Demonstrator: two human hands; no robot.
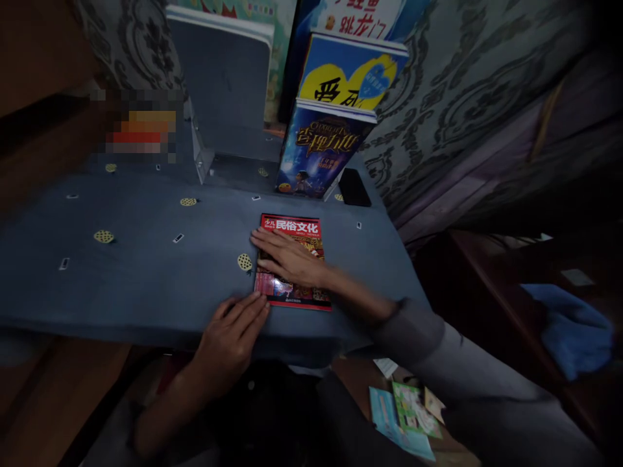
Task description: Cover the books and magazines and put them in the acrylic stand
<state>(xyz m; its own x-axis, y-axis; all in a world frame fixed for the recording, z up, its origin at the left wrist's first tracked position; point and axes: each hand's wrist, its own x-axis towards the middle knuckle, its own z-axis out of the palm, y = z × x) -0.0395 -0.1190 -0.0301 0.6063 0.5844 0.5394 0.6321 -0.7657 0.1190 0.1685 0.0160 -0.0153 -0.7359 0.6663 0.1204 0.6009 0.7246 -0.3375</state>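
A red book (292, 301) with white Chinese characters on its cover lies flat on the blue-grey tablecloth (214, 259), close to the table's front edge. Across the middle of its cover rests my right hand (292, 259), palm down with the fingers stretched to the left. My left hand (238, 331) is at the book's lower left corner, its fingertips touching the edge; the fingers are extended and hold nothing. Part of the cover picture is hidden under my right hand.
Behind the red book, a dark blue book (321, 152) and a yellow-and-blue book (353, 71) stand upright beside a grey bookend (224, 78). A black phone (354, 187) lies to their right. Booklets (413, 408) lie below the table at right, and a blue cloth (569, 324) is farther right.
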